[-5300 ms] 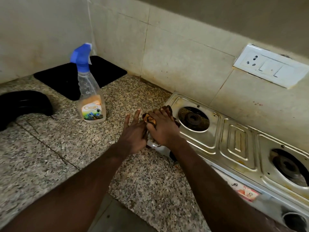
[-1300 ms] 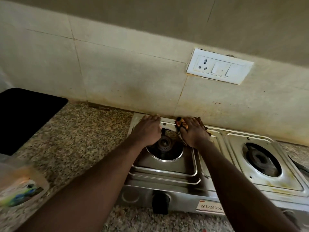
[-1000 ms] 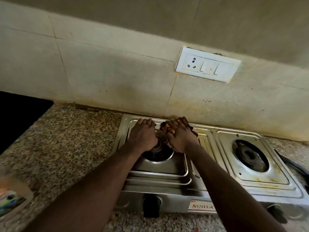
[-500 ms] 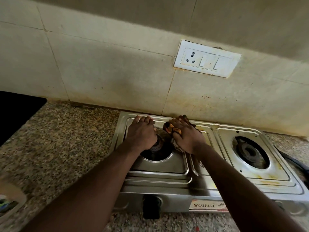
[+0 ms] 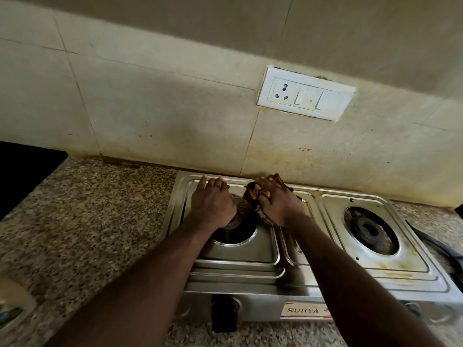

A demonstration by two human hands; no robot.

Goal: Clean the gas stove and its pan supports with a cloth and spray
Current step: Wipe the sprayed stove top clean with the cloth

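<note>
I count one gas stove with two burners, one cloth and two hands. The right hand clamps the bunched cloth against the stove's back rim. The left hand lies flat, fingers straight, just left of that grip, covering part of the left burner. The right burner sits well right of the grip, uncovered.

Surface: speckled granite counter, with a stained tiled wall behind.

One switch plate is above the grip and one black knob below it. A black mat lies far left, and a blurred bottle sits at the lower-left edge. Both forearms hide part of the stove's front.
</note>
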